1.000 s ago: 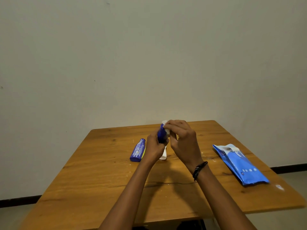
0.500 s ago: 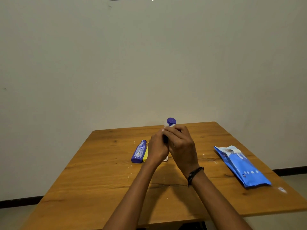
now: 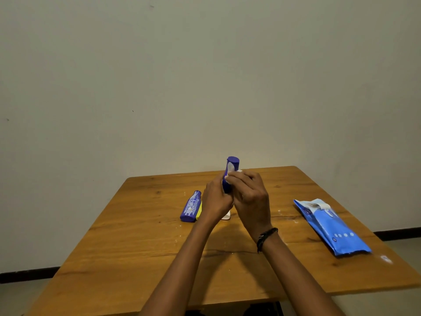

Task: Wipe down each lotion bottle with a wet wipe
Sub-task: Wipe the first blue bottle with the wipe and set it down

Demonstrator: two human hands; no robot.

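Above the wooden table (image 3: 136, 242) I hold a dark blue lotion bottle (image 3: 230, 172) upright, its cap end sticking up past my fingers. My left hand (image 3: 215, 199) grips the bottle's lower part. With my right hand (image 3: 249, 197) I pinch a white wet wipe (image 3: 232, 167) against the bottle's upper side. A second blue lotion bottle (image 3: 191, 206) lies on the table left of my hands, with a yellow item (image 3: 199, 210) beside it. Something white (image 3: 226, 215) lies on the table behind my hands, mostly hidden.
A blue wet wipe pack (image 3: 330, 226) lies on the table's right side, its flap at the far end. A plain wall (image 3: 205, 76) stands right behind the table. A black band sits on my right wrist (image 3: 265, 238).
The held bottle has come upright and risen, so its cap shows above my fingers. My right hand with the wipe has slid along the bottle.
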